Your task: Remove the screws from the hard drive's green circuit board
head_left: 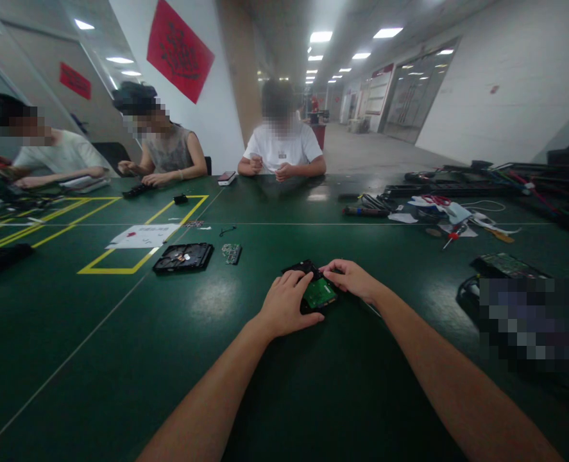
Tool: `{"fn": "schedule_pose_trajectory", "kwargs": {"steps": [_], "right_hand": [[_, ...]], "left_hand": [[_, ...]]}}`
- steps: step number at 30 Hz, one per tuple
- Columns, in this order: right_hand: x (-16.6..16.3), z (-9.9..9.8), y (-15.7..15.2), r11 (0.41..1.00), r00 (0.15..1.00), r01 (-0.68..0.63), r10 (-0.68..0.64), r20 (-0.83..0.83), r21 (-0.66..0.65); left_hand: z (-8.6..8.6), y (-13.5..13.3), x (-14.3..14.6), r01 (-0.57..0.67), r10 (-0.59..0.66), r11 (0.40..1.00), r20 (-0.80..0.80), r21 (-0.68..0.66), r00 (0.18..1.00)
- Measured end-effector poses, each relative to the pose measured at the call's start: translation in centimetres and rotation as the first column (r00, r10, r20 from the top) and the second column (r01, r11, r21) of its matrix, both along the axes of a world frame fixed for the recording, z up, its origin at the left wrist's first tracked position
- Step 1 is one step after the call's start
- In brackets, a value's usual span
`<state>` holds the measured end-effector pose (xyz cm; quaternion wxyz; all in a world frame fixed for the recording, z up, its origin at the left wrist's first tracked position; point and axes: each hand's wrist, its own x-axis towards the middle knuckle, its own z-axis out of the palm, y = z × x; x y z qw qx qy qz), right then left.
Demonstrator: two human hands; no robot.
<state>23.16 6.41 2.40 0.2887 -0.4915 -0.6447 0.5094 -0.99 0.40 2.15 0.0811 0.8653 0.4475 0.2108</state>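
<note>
A black hard drive [306,266] with a green circuit board [321,292] facing up lies on the table in front of me. My left hand [288,298] grips it from the left, fingers over its far part and thumb along the near edge. At the drive's right far corner, my right hand [346,277] is closed in a pinch. What sits between those fingertips is too small to make out. A thin light rod shows partly below my right wrist. Further left lie an opened black drive casing [183,258] with small pieces in it and a loose circuit board [231,254].
Yellow tape outlines [108,271] and a white paper sheet [142,236] are at the left. Tools, including a red-handled screwdriver [452,237], and cables lie at the far right. Electronics [510,264] stand near my right. Three people sit across the green table [207,359].
</note>
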Motion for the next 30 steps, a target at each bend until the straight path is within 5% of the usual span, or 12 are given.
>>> {"fn": "schedule_pose_trajectory", "kwargs": {"steps": [8, 15, 30], "right_hand": [[-0.3, 0.7, -0.4, 0.998, 0.997, -0.059, 0.058, 0.051, 0.002], [0.0, 0.3, 0.1, 0.961, 0.964, -0.174, 0.122, 0.234, 0.217], [-0.1, 0.8, 0.0, 0.896, 0.92, -0.274, 0.139, 0.366, 0.349]], "left_hand": [[1.0, -2.2, -0.2, 0.016, -0.017, 0.999, -0.007, -0.035, 1.0], [1.8, -2.0, -1.5, 0.128, -0.127, 0.982, 0.012, -0.137, 0.992], [0.9, -1.5, -1.2, 0.281, -0.281, 0.946, 0.027, -0.16, 0.959]]}}
